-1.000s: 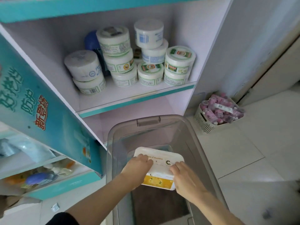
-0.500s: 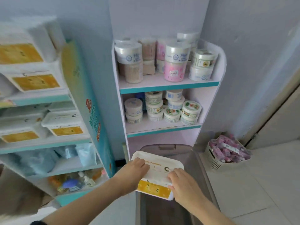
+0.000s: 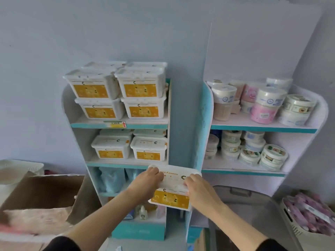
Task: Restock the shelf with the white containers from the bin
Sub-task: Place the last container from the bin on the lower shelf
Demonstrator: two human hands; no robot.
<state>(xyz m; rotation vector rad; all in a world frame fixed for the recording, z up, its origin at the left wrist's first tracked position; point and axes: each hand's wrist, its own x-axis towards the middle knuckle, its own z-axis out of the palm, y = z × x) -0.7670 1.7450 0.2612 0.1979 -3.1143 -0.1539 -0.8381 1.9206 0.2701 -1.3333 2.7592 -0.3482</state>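
I hold one white container with a yellow label (image 3: 172, 192) between both hands, in front of the left shelf unit's lower levels. My left hand (image 3: 146, 183) grips its left end and my right hand (image 3: 197, 191) its right end. The left shelf unit (image 3: 119, 125) carries several matching white containers: a stacked group on the top level (image 3: 117, 89) and more on the middle level (image 3: 130, 145). The grey translucent bin (image 3: 253, 201) stands on the floor at lower right, below my right arm; its inside is not visible.
A second shelf unit (image 3: 262, 127) at right holds round white and pink tubs. A white basket of pink items (image 3: 308, 214) sits at far right. An open cardboard box (image 3: 41, 192) stands at left. Blue bags and small bottles fill the left unit's lower levels.
The container has come up out of the bin and moved left, toward the left shelf unit. My view has risen and swung left, bringing the stacked containers into sight.
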